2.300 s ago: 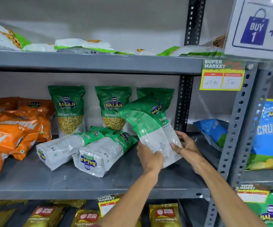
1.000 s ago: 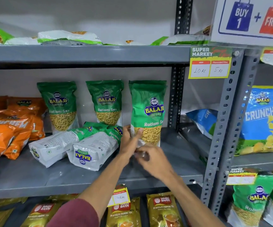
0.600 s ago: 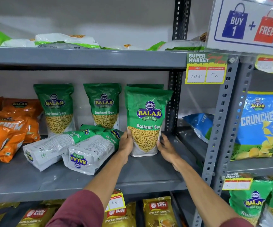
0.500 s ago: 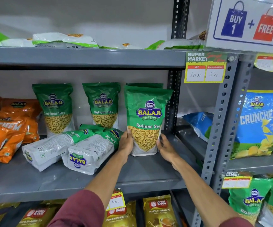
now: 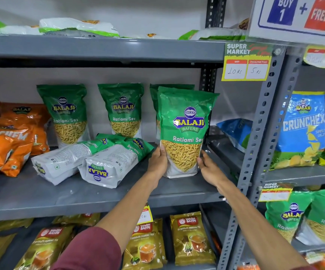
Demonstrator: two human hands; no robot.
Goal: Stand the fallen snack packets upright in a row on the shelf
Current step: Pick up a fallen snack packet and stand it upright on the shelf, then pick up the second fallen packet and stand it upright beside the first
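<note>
A green Balaji Ratlami Sev packet [image 5: 185, 131] stands upright at the right end of the grey middle shelf [image 5: 79, 197]. My left hand [image 5: 157, 162] grips its lower left edge and my right hand [image 5: 209, 168] holds its lower right side. Three more green packets stand at the back: one on the left [image 5: 64, 114], one in the middle [image 5: 123, 112], and one [image 5: 154, 102] mostly hidden behind the held packet. Two packets lie fallen with their white backs up, one [image 5: 68, 158] to the left and one [image 5: 113, 164] close beside my left hand.
Orange snack packets [image 5: 7, 137] are piled at the shelf's left end. A perforated grey upright [image 5: 259, 133] borders the shelf on the right, with blue Crunchex bags [image 5: 303, 129] beyond it. Tea packets [image 5: 190, 238] fill the shelf below; a yellow price tag [image 5: 245, 63] hangs above.
The packet was turned from back-side-up and tilted to upright with its front facing me. Both hands slid down to its lower sides. Over the last half second it barely moved.
</note>
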